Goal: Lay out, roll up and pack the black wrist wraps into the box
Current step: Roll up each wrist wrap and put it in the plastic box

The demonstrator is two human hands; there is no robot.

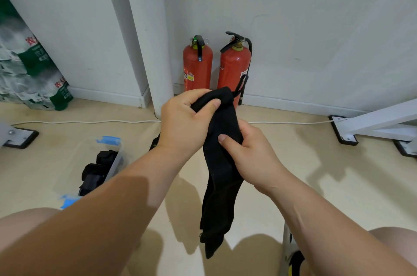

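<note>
Black wrist wrap [217,185] hangs above the floor [316,174]. Left hand [187,120] grips the top end, right hand [248,151] the middle, fingers of both clamped on it. Box [114,162] near floor's left edge. Best: pull taut, untwist, lay flat.

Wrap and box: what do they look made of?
Wrap: matte black fabric, knit or woven, maybe elastic; it hangs limp and bunches where gripped. Box: clear plastic, faintly glossy, probably rigid; rolled wraps inside show through its wall. Blue latches look plastic too.
</note>
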